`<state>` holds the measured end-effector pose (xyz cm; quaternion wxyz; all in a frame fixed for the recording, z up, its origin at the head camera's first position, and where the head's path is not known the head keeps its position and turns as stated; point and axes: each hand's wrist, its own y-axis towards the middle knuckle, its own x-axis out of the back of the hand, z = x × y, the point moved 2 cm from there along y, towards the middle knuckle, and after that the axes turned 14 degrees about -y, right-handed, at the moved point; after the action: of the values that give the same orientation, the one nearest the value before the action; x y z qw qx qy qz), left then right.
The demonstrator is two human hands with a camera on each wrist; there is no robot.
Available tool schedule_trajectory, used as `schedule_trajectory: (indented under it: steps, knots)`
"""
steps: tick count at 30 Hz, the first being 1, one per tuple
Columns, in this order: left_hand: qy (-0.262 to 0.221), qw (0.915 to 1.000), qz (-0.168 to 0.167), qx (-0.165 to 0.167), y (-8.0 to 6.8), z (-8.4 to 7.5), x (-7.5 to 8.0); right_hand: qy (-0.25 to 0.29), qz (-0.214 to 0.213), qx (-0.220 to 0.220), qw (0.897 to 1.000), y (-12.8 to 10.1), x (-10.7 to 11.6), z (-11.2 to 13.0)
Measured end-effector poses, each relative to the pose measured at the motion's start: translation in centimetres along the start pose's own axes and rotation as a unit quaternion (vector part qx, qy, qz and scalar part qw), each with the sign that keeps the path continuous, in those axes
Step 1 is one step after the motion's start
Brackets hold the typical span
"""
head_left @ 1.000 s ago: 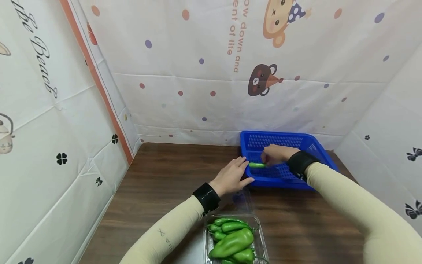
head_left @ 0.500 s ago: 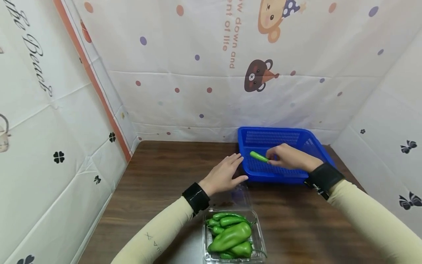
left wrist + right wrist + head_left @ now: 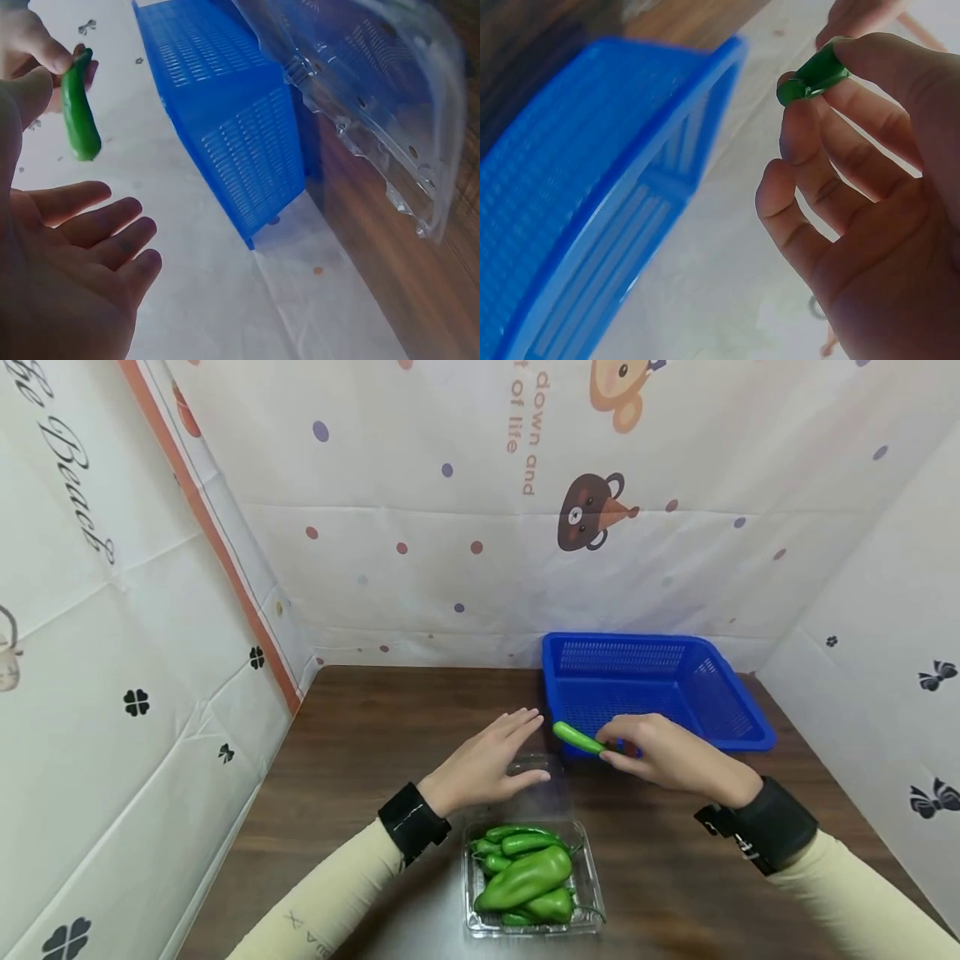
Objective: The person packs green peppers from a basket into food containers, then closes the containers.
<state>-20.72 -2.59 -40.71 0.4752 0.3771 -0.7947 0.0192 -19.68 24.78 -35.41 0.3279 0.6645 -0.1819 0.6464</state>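
My right hand (image 3: 611, 747) pinches a small green pepper (image 3: 576, 737) by one end, above the table at the near left corner of the blue basket (image 3: 738, 718). The right wrist view shows that pepper (image 3: 814, 79) held between thumb and fingertips (image 3: 802, 142) beside the basket (image 3: 592, 187). My left hand (image 3: 501, 756) is open, fingers straight, hovering over the raised clear lid (image 3: 551, 793) of a plastic box (image 3: 581, 927) filled with several green peppers (image 3: 525, 877). In the left wrist view the pepper (image 3: 79, 112) hangs above my open left palm (image 3: 67, 262), near the basket (image 3: 225, 112) and the lid (image 3: 375, 97).
The basket stands at the back right of the dark wooden table (image 3: 360, 752), against printed white sheets (image 3: 450, 568) that wall in the left, back and right sides. The box of peppers sits at the table's near edge.
My right hand has drawn the small pepper out of the basket, back toward me and past its near left corner. My left hand has pulled back a little over the lid.
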Motion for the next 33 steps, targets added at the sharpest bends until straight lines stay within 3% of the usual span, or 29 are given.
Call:
schedule_trajectory:
  steps: [5,21,26,33]
  knots:
    - [-0.010,0.9997,-0.001,-0.023,-0.8,-0.4,0.6,0.006,-0.024,0.018,1.000,-0.4,0.1,2.3]
    - [-0.014,0.9985,-0.033,-0.041,-5.7,-0.6,1.3,0.026,-0.097,0.100,0.990,-1.7,-1.8,7.3]
    - [-0.019,0.9992,-0.028,-0.020,-6.9,-0.6,1.2,0.026,-0.113,0.120,0.986,-2.2,-2.6,8.5]
    - [-0.023,0.9995,-0.020,0.001,-8.5,-0.6,0.8,0.029,-0.096,0.138,0.985,-2.8,-4.0,10.6]
